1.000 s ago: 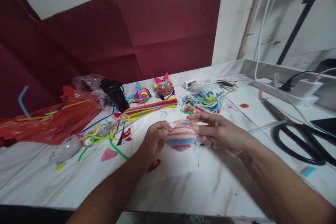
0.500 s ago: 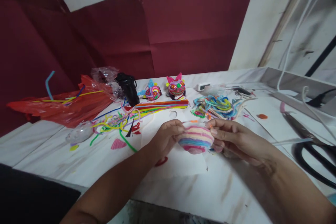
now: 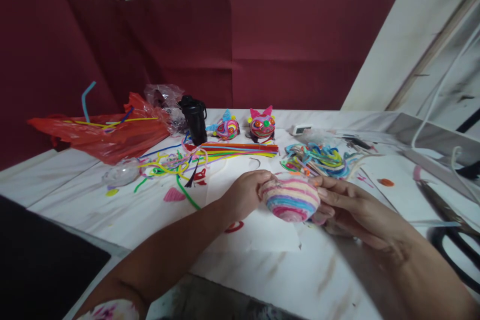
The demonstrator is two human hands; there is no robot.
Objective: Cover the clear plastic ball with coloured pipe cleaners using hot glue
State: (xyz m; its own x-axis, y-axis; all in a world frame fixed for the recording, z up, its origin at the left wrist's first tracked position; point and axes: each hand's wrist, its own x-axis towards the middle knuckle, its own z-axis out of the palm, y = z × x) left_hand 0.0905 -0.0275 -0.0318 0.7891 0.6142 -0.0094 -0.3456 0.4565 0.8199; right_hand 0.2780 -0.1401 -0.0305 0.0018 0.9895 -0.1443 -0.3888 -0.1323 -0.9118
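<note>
A rounded craft piece (image 3: 290,199), covered in pink, cream and blue stripes, is held above the table between both hands. My left hand (image 3: 245,191) is closed on its left edge. On the other side, my right hand (image 3: 345,202) pinches the right edge, with its lower fingers curled beneath. Orange bits (image 3: 305,172) show at the piece's far rim. Underneath lies a sheet of white paper (image 3: 262,235) with a red curl (image 3: 235,227) on it. Behind the hands are a bundle of pipe cleaners (image 3: 240,149) and a heap of coloured strands (image 3: 322,157).
Two decorated figures, one blue-finned (image 3: 228,127) and one pink-eared (image 3: 262,124), stand at the back beside a black bottle (image 3: 195,119). A red plastic bag (image 3: 108,137) lies left. Large scissors (image 3: 446,215) lie right. Loose pipe cleaners (image 3: 165,164) spread across the left.
The striped piece is tilted more, showing more of its rounded underside. Both hands still grip it. The camera view has shifted, so the scene sits further right.
</note>
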